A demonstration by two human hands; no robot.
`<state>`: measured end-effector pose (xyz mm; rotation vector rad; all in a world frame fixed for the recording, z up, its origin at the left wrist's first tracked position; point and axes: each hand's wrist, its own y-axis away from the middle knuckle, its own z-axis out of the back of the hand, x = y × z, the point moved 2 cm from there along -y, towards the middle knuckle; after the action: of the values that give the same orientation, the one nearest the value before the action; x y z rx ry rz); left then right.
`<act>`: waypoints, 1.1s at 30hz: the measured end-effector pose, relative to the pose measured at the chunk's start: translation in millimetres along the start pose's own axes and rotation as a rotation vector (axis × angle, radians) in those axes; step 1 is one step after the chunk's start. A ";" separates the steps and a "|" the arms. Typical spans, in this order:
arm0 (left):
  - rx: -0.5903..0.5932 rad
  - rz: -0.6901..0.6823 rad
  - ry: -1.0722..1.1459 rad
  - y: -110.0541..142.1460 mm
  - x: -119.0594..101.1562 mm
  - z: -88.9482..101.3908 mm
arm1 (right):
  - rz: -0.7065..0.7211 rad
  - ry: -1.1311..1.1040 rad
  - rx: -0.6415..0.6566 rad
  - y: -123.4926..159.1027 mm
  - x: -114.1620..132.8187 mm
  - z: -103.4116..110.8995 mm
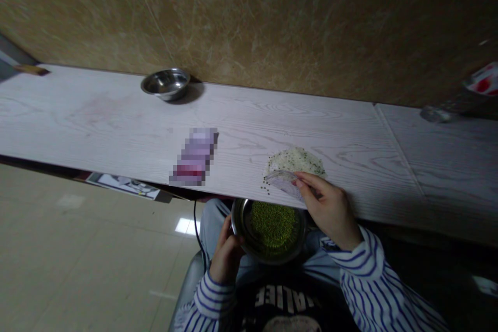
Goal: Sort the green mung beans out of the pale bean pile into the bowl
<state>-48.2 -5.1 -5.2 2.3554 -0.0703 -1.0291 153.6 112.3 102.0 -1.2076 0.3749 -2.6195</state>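
My left hand (pixel 225 254) grips the rim of a steel bowl (pixel 238 222) of green beans (pixel 272 224), held below the table's near edge over my lap. My right hand (pixel 329 207) rests at that edge, its fingers pinched on a thin card (pixel 282 179). The card lies against a small pile of white grains mixed with green beans (pixel 295 161) on the pale wooden table (pixel 97 119). A few loose green beans (pixel 266 185) lie by the pile's left side.
An empty steel bowl (pixel 166 83) stands at the back of the table near the wall. A blurred pink-and-red packet (pixel 194 156) lies mid-table. A glass object (pixel 436 113) and a red-and-white item (pixel 484 80) sit far right. Tiled floor lies to the left.
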 end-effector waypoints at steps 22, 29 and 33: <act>-0.014 -0.003 0.019 0.5 -2.0 2.1 | -0.006 -0.009 -0.009 -5.2 -3.4 -3.7; -0.006 0.009 -0.028 1.5 -4.6 3.3 | 0.035 0.005 -0.014 -7.7 -1.1 -5.7; -0.016 -0.007 -0.021 -0.1 -3.8 5.9 | 0.060 0.005 -0.026 -10.6 -0.1 -7.5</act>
<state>-55.0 -6.8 -6.1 2.3328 -0.0613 -1.0542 146.8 123.3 100.7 -1.1801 0.4409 -2.5751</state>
